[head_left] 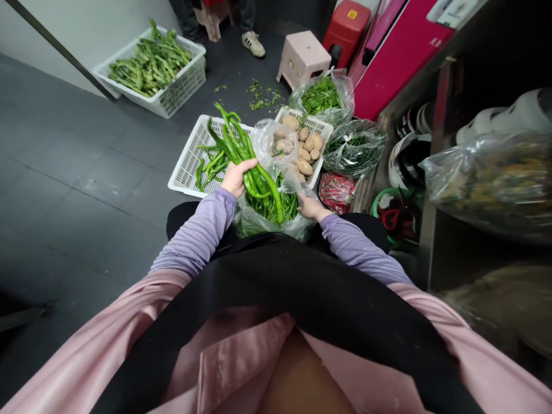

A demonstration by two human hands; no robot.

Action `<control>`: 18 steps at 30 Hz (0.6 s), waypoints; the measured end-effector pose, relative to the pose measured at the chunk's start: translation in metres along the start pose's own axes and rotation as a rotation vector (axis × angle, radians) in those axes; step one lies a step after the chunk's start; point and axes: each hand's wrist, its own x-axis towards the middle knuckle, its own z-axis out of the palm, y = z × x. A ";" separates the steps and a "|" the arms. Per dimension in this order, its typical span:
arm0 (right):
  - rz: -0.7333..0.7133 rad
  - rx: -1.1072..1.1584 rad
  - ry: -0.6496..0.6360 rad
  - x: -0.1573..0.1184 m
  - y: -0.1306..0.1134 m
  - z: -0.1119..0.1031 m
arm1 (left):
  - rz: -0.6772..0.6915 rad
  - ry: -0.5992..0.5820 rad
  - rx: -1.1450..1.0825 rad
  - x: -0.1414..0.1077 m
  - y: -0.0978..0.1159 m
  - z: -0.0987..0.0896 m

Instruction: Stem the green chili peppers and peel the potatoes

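A: What has the left hand [235, 177] got?

B: A bunch of long green peppers [241, 150]. The fingers are curled tight round the middle of the bunch, thumb on the near side, so the tips fan out above the hand and the rest droops below it.

A: And where is that bunch, going by the clear plastic bag [269, 221]?

B: Right over the bag's open mouth, toward its left edge. The lower ends of the peppers hang down into the bag, where more green peppers lie heaped.

A: The right hand [307, 205]?

B: At the bag's right rim. The fingers are bent and rest against the plastic there; whether they actually pinch it I cannot tell, as the film hides the tips.

A: What lies around the bag?

B: Just beyond it to the left is a white slatted basket [187, 164] on the floor with a few loose peppers in it. Beyond it to the right is a second white basket [321, 127] holding potatoes [304, 150], partly under another clear bag. Right of the bag is a small bag of red chillies [335, 191], and past that two bags of green leaves [356, 146].

A: Farther off?

B: Well beyond the bag, to the left, a third white basket [172, 95] full of green vegetables; straight beyond, a pink stool [303, 54], and a person's shoe [253, 43] near it.
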 end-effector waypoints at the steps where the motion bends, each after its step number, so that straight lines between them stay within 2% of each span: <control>1: -0.045 0.008 -0.024 -0.004 -0.008 0.002 | -0.004 0.051 -0.061 0.005 0.005 -0.003; 3: -0.099 0.089 0.013 -0.009 -0.024 0.000 | -0.005 0.124 -0.135 0.014 0.011 -0.008; 6: -0.118 0.290 0.155 -0.013 -0.043 -0.014 | 0.029 0.209 -0.202 0.026 0.013 -0.015; 7: -0.130 0.387 0.151 -0.015 -0.048 -0.018 | 0.043 0.242 -0.227 0.030 0.013 -0.017; 9: -0.189 0.581 0.030 -0.019 -0.057 -0.024 | 0.055 0.300 -0.279 0.038 0.014 -0.020; 11: -0.257 0.677 -0.094 -0.024 -0.065 -0.026 | 0.037 0.339 -0.316 0.046 0.016 -0.023; 13: -0.298 0.634 -0.067 -0.030 -0.071 -0.026 | 0.008 0.363 -0.331 0.051 0.017 -0.026; 15: -0.342 0.507 0.032 -0.037 -0.076 -0.027 | -0.014 0.371 -0.344 0.054 0.017 -0.028; 16: -0.388 0.434 0.054 -0.040 -0.079 -0.030 | -0.028 0.357 -0.345 0.055 0.016 -0.029; 18: -0.549 0.307 0.017 -0.048 -0.084 -0.038 | -0.070 0.283 -0.321 0.054 0.015 -0.031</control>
